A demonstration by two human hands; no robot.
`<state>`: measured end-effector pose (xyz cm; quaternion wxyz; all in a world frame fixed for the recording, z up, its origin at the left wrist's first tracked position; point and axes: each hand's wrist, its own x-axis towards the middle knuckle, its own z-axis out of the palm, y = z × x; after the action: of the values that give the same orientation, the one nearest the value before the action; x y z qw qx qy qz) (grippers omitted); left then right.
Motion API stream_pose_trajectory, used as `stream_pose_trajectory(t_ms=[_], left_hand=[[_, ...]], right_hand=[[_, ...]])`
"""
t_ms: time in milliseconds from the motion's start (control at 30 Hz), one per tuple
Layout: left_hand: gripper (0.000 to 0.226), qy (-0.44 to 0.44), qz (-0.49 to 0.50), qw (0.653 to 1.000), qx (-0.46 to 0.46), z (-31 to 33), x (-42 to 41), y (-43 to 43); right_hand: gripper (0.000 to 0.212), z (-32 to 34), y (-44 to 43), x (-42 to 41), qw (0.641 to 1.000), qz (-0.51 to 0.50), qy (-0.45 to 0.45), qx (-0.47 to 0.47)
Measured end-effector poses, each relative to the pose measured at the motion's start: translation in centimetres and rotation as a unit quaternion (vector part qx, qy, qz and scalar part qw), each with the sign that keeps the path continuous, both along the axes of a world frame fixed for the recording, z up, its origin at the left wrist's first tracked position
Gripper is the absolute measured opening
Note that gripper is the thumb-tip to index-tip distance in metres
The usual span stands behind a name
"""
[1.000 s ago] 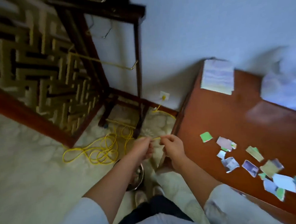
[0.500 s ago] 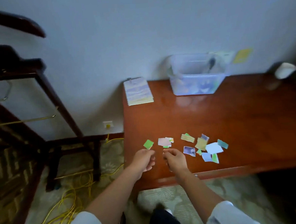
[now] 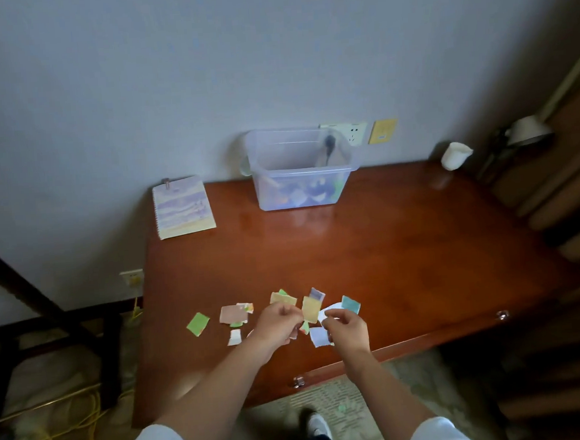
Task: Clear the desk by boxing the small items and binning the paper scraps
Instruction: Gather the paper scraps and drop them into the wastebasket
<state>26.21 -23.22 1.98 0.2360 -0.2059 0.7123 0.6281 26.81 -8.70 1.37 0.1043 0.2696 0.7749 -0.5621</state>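
Left hand (image 3: 278,323) and right hand (image 3: 346,329), fingers curled, sit over the paper scraps (image 3: 233,315) at the surface's (image 3: 386,247) near edge. Left touches a tan scrap (image 3: 311,309), right a white scrap (image 3: 326,311). I cannot confirm either grip. Half a second ago I saw both left of the pile.

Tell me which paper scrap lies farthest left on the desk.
The bright green scrap. It lies alone at the left end of the row, apart from the pink scrap and the other scraps clustered to its right.
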Motion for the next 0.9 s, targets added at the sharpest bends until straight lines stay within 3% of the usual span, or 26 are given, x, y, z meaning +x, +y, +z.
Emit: stream_pose_trajectory(t_ms=[200, 300, 467, 600, 667, 767, 900], left_hand=[[0.004, 0.01, -0.002, 0.998, -0.063, -1.3, -3.1, 5.0], [0.016, 0.011, 0.003, 0.995, -0.104, -2.9, -4.5, 6.4], [0.018, 0.006, 0.019, 0.984, -0.176, -4.1, -5.9, 8.0], [0.025, 0.013, -0.005, 0.969, -0.245, -5.3, -6.5, 9.2], [0.03, 0.023, -0.065, 0.951, -0.3, -5.6, -6.5, 9.8], [0.056, 0.041, -0.146, 0.905, -0.397, -6.2, -6.7, 10.5], [0.048, 0.057, -0.184, 0.862, -0.468, -6.2, -7.3, 11.5]], right_hand=[[0.021, -1.0, 5.7, -4.8, 0.996, 0.066, -0.001, 0.062], [0.021, -2.5, 7.6, -7.1, 0.984, 0.137, -0.017, 0.113], [0.029, -4.9, 9.6, -9.8, 0.934, 0.262, -0.021, 0.241], [0.041, -5.3, 10.7, -11.0, 0.894, 0.34, -0.035, 0.289], [0.04, -5.4, 10.8, -11.4, 0.875, 0.373, -0.022, 0.307], [0.032, -5.5, 10.7, -11.9, 0.861, 0.401, -0.002, 0.312], [0.027, -5.7, 10.7, -12.6, 0.854, 0.415, -0.005, 0.312]])
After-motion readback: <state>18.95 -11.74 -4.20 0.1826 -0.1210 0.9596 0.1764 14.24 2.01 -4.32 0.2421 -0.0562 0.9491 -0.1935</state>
